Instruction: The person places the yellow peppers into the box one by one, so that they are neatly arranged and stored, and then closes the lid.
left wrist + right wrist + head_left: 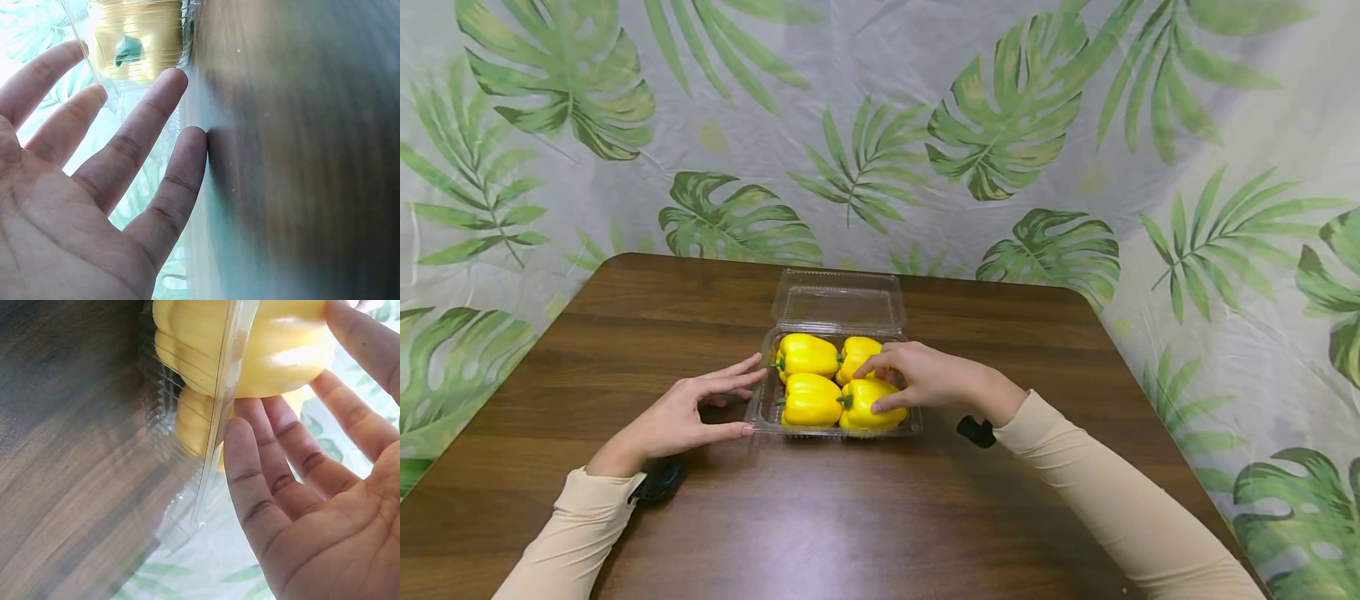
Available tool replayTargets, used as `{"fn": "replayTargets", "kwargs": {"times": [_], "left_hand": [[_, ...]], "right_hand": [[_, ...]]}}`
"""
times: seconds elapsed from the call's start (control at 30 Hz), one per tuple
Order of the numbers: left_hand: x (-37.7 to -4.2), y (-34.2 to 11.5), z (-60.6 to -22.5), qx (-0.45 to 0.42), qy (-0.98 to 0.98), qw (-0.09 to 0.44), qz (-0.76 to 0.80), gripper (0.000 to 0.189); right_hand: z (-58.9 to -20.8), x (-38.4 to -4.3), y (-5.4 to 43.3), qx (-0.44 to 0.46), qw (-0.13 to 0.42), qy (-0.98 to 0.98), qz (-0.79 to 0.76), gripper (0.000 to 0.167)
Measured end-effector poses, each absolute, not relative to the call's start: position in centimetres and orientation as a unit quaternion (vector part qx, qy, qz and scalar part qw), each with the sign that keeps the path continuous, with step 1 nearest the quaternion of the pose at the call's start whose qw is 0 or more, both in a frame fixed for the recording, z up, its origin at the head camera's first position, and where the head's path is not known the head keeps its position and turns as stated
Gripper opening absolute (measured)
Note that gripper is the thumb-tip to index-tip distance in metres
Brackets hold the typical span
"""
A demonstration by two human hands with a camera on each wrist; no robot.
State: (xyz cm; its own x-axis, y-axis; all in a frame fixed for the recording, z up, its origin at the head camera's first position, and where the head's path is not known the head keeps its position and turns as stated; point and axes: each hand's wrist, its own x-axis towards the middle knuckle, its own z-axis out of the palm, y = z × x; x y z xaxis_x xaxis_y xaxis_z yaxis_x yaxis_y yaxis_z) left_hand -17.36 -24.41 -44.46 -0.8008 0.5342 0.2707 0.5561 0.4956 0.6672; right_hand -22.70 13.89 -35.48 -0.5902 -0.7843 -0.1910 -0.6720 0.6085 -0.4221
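Sleeves, beige, come in from the bottom corners over the dark wooden table [625, 333], each wrist wearing a small black camera. Left hand [688, 414] sits on the wood at about nine o'clock from the clear plastic clamshell container [765, 400], fingers straight and spread, fingertips right at the container's left wall; the left wrist view shows the little finger [181, 181] down on the table and the others fanned against the clear plastic, holding nothing.

Right hand [921, 377] comes in from three o'clock and lies over the container's right half. The fingers are only gently bent, resting on the peppers rather than wrapped round any of them. The thumb presses the front right pepper [871, 405], the fingertips reach to the back right pepper [857, 354]. From the right wrist view, the fingers [262, 481] run along yellow skin just past the container's rim.

Four yellow bell peppers, packed two by two, fill the tray. Front left pepper [808, 400] and back left pepper [807, 354] lie on their sides, long axis running left to right, green stems pointing to nine o'clock. The front right one also points its stem left, into the middle of the tray.

At twelve o'clock the hinged lid [838, 302] lies open, flat on the table behind the tray. Beyond the far table edge hangs a pale leaf-print backdrop [880, 125].
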Motion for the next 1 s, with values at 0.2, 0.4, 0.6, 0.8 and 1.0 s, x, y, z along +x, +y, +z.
{"fn": "replayTargets", "kwargs": {"times": [0.2,0.4,0.6,0.8,1.0], "left_hand": [[-17.3,-24.4,-44.5,-0.314,-0.865,0.012,-0.392,0.074],[-17.3,-24.4,-44.4,-0.312,-0.865,0.012,-0.393,0.074],[-17.4,-24.5,-44.5,-0.313,-0.864,0.013,-0.393,0.074],[-17.4,-24.4,-44.5,-0.316,-0.862,0.015,-0.397,0.073],[-17.6,-24.6,-44.7,-0.309,-0.85,0.008,-0.426,0.069]], "right_hand": [[-35.6,-22.9,14.1,-0.413,0.186,0.877,-0.161,0.054],[-36.0,-23.1,14.4,-0.418,0.181,0.872,-0.177,0.059],[-36.1,-23.3,14.9,-0.414,0.172,0.87,-0.205,0.057],[-36.3,-23.7,15.5,-0.383,0.156,0.878,-0.241,0.051],[-37.2,-24.7,16.8,-0.36,0.119,0.879,-0.288,0.044]]}}
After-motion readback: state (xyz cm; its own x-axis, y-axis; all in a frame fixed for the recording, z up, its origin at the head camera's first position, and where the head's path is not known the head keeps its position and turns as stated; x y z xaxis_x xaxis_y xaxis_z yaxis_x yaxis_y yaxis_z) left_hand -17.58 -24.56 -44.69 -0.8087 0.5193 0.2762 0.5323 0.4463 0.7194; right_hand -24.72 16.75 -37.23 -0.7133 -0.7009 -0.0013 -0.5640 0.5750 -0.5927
